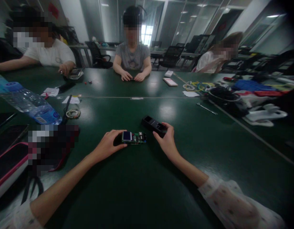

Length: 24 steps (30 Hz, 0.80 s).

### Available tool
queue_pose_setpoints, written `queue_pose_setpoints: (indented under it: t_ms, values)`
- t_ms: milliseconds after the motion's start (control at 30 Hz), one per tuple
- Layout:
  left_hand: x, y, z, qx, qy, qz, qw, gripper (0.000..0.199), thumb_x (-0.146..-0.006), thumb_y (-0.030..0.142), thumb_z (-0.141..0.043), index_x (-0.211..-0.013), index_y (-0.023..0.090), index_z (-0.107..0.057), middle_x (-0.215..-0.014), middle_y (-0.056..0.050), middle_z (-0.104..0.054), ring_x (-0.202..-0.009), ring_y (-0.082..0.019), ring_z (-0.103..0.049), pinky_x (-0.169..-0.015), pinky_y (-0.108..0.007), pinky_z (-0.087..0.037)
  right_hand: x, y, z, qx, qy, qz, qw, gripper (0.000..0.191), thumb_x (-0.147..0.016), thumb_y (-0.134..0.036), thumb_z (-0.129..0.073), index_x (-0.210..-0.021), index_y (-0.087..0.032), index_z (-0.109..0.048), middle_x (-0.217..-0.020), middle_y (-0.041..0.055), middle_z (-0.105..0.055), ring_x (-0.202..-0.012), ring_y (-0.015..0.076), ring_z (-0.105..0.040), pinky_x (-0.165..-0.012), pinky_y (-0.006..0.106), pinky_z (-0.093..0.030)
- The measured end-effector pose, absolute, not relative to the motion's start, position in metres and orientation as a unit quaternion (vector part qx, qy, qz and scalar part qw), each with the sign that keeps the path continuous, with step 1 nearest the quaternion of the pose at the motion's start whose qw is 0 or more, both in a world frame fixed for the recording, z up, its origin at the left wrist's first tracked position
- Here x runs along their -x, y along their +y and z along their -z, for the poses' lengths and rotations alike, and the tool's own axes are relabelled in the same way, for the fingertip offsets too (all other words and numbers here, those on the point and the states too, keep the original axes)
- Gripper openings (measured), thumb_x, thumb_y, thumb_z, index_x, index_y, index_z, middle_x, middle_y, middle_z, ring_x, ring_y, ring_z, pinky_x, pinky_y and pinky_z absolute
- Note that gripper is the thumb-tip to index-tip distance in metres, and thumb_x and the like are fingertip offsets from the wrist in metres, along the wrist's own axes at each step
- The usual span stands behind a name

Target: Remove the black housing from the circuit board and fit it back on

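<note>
My left hand (111,143) grips the left end of a small green circuit board (137,138) that carries a little screen, thumb on the near edge and fingers on the far edge. My right hand (166,136) is closed around the right end of a black plastic casing (153,124) with cut-out openings. The casing lies tilted, just beyond and to the right of the board, with a narrow gap between them. Both are over the dark green table (128,187).
Bottles (34,105), a black and red bag (58,143) and a pink-edged case (12,162) lie left. A wrench (206,108), cables (197,86) and a white tool (266,114) lie right. Three people sit across the table.
</note>
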<state>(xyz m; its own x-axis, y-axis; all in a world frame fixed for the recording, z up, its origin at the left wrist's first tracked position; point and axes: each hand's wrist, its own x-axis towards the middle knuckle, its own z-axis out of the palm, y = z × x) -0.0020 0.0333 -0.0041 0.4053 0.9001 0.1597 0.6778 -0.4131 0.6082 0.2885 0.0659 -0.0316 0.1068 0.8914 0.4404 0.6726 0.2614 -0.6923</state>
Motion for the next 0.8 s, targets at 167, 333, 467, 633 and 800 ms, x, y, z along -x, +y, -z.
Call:
queue_pose_setpoints:
  t_ms: [167, 333, 467, 633, 800]
  values:
    - [0.002, 0.032, 0.003, -0.800, 0.498, -0.236, 0.239, 0.055, -0.085, 0.047, -0.063, -0.134, 0.029, -0.043, -0.130, -0.005, -0.054, -0.118, -0.027, -0.049, -0.097, -0.047, -0.041, -0.290, 0.068, 0.033, 0.595, -0.660, -0.129, 0.440, 0.048, -0.078, -0.028, -0.062, -0.120, -0.015, -0.044, -0.116, 0.0145, -0.048, -0.109, 0.0292, -0.049, -0.096, 0.051, -0.043]
    - [0.003, 0.031, 0.002, -0.798, 0.501, -0.231, 0.242, 0.056, -0.085, 0.046, -0.062, -0.134, 0.030, -0.042, -0.131, -0.004, -0.053, -0.118, -0.026, -0.049, -0.096, -0.046, -0.041, -0.292, 0.069, 0.036, 0.577, -0.643, -0.175, 0.471, 0.047, -0.079, -0.031, -0.065, -0.121, -0.019, -0.047, -0.116, 0.0122, -0.051, -0.107, 0.0282, -0.053, -0.093, 0.052, -0.046]
    - [0.003, 0.032, 0.003, -0.802, 0.496, -0.234, 0.238, 0.055, -0.085, 0.045, -0.063, -0.134, 0.029, -0.043, -0.131, -0.004, -0.053, -0.118, -0.026, -0.049, -0.097, -0.046, -0.041, -0.288, 0.065, 0.030, 0.544, -0.631, -0.217, 0.509, 0.049, -0.082, -0.037, -0.064, -0.124, -0.020, -0.045, -0.118, 0.0120, -0.053, -0.105, 0.0264, -0.056, -0.091, 0.048, -0.049]
    - [0.003, 0.032, 0.004, -0.805, 0.492, -0.237, 0.233, 0.055, -0.085, 0.045, -0.063, -0.134, 0.029, -0.043, -0.130, -0.005, -0.054, -0.118, -0.026, -0.049, -0.097, -0.047, -0.041, -0.278, 0.052, 0.017, 0.486, -0.656, -0.245, 0.523, 0.051, -0.085, -0.037, -0.061, -0.129, -0.023, -0.041, -0.124, 0.0110, -0.052, -0.113, 0.0252, -0.054, -0.097, 0.044, -0.047]
    - [0.002, 0.031, 0.004, -0.800, 0.498, -0.238, 0.234, 0.055, -0.085, 0.044, -0.063, -0.133, 0.029, -0.044, -0.131, -0.005, -0.053, -0.118, -0.027, -0.049, -0.096, -0.048, -0.041, -0.274, 0.044, 0.011, 0.446, -0.698, -0.244, 0.504, 0.051, -0.086, -0.036, -0.061, -0.131, -0.026, -0.039, -0.126, 0.0093, -0.050, -0.116, 0.0243, -0.052, -0.100, 0.042, -0.045]
